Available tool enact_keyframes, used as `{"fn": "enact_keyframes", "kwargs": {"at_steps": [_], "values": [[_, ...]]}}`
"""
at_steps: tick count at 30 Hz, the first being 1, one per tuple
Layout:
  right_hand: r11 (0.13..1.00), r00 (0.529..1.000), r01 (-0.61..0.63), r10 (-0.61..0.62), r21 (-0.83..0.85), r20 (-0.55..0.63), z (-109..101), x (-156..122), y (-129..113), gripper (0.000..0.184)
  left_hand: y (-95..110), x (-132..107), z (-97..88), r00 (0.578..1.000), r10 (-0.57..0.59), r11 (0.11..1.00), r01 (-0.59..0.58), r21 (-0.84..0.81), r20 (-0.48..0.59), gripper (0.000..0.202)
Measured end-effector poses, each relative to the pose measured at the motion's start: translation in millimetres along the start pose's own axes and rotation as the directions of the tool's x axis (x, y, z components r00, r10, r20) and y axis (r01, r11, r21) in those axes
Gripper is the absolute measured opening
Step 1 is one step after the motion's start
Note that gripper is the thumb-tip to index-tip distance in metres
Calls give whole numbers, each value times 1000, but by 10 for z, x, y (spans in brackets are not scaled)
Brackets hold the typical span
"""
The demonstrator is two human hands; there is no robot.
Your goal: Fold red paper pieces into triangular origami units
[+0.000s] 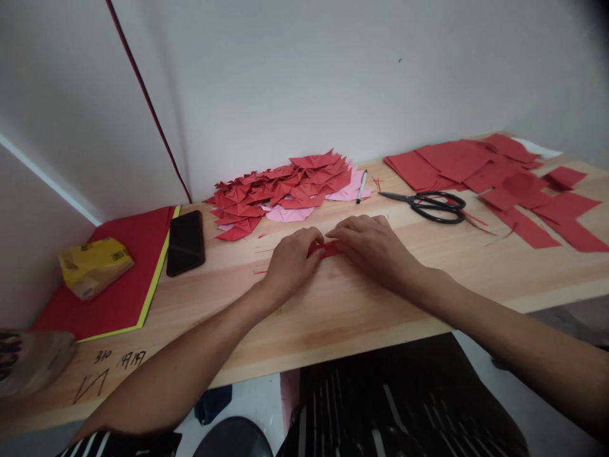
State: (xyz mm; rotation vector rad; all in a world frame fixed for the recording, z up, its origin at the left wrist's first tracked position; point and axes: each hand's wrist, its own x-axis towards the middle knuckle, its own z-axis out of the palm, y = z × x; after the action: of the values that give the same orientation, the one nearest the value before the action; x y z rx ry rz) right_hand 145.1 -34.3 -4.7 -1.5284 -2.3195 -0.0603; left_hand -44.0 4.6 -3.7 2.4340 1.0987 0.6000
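Observation:
Both my hands rest on the wooden table (333,304), pressing a small folded piece of red paper (326,249) between them. My left hand (290,260) has its fingers curled onto the paper's left end. My right hand (373,244) lies over its right end, fingers bent down on it. Most of the paper is hidden under the fingers. Behind my hands lies a heap of folded red paper shapes (285,187) with some pink sheets (349,187) under it.
Black scissors (435,204) and a marker pen (362,185) lie behind my right hand. Cut red squares (504,174) cover the right end. A black phone (185,242), a stack of red sheets (118,279) and a yellow packet (94,265) lie left.

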Motion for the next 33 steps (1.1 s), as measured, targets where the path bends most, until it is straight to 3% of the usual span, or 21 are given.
{"fn": "enact_keyframes", "kwargs": {"at_steps": [3, 9, 14, 18, 20, 25, 29, 33], "values": [[995, 996, 95, -95, -36, 0, 15, -150, -58, 29, -6, 12, -4, 1000, 11, 999, -11, 31, 5, 9], [988, 991, 132, -132, -73, 8, 102, -259, -97, 31, 9, 20, -129, 994, -51, 994, 42, 99, 93, 9], [985, 988, 152, -150, -78, 37, 89, -256, -107, 33, -78, 33, -261, 969, -162, 973, 189, -131, 188, 15], [987, 989, 135, -128, -87, 75, 45, -263, -151, 37, -218, 77, -325, 919, -39, 894, 207, -397, 393, 21], [990, 988, 124, -116, -73, 103, 27, -266, -174, 41, -260, 90, -341, 892, 13, 867, 214, -450, 451, 23], [994, 984, 97, -89, -46, 154, 0, -267, -218, 48, -250, 89, -315, 934, -4, 901, 159, -405, 357, 12], [994, 981, 102, -96, -29, 169, 12, -284, -237, 51, -221, 112, -247, 981, 18, 916, 63, -397, 195, 10], [994, 985, 109, -105, -18, 135, 27, -297, -239, 48, -188, 175, -166, 991, -7, 929, 56, -366, 134, 10]]}}
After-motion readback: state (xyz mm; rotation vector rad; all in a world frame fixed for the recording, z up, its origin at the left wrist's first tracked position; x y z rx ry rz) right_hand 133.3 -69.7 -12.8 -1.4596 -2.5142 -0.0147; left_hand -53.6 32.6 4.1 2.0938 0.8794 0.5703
